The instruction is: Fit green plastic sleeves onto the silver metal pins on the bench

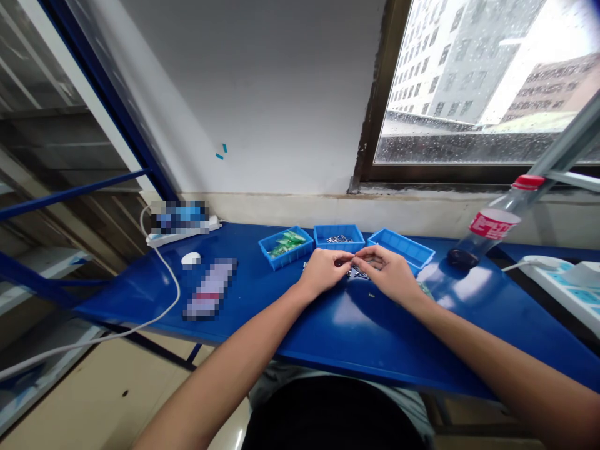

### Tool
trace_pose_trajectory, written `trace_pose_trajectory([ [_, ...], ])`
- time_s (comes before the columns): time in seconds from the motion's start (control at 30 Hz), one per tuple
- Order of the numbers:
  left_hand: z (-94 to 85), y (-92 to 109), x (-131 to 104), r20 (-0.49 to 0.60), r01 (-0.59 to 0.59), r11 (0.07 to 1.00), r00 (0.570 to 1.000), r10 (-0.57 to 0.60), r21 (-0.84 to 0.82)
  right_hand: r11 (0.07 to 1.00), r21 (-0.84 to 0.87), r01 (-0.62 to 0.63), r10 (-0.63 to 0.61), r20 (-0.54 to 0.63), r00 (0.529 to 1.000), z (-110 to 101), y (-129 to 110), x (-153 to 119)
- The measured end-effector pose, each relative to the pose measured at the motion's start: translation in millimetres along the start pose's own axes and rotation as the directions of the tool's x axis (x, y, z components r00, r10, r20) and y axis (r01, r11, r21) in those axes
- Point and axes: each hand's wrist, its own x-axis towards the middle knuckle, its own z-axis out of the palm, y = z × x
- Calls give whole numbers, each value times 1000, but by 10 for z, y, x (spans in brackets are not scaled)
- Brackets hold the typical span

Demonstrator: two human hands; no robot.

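My left hand (pixel 325 270) and my right hand (pixel 383 269) meet over the blue table, fingertips pinched together. Whatever sits between the fingers is too small and hidden to name. Beneath the hands lie small metal pieces (pixel 360 274), partly covered by the fingers. Just behind them stands a blue bin (pixel 338 246) holding thin metal pieces. Left of it, another blue bin (pixel 290 257) has green and clear pieces (pixel 289 240) in it. A third blue bin (pixel 410 249) is behind my right hand, its near side partly blocked from view.
At right stands a cola bottle (pixel 492 225) with a little dark liquid. A white power strip (pixel 562 281) lies at the right edge. A blurred-out flat object (pixel 210 290) and a white round item (pixel 190 259) lie at left, near a white cable (pixel 175 281). A wall and window rise behind.
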Motion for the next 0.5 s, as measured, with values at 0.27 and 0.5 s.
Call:
trace_pose_trajectory([
  [0.27, 15, -17, 26, -64, -15, 985, 998, 4, -170, 992, 128, -9, 8, 12, 1000, 15, 76, 21],
  [0.5, 26, -58, 54, -43, 64, 921, 995, -87, -384, 985, 169, -36, 43, -37, 998, 3, 49, 25],
])
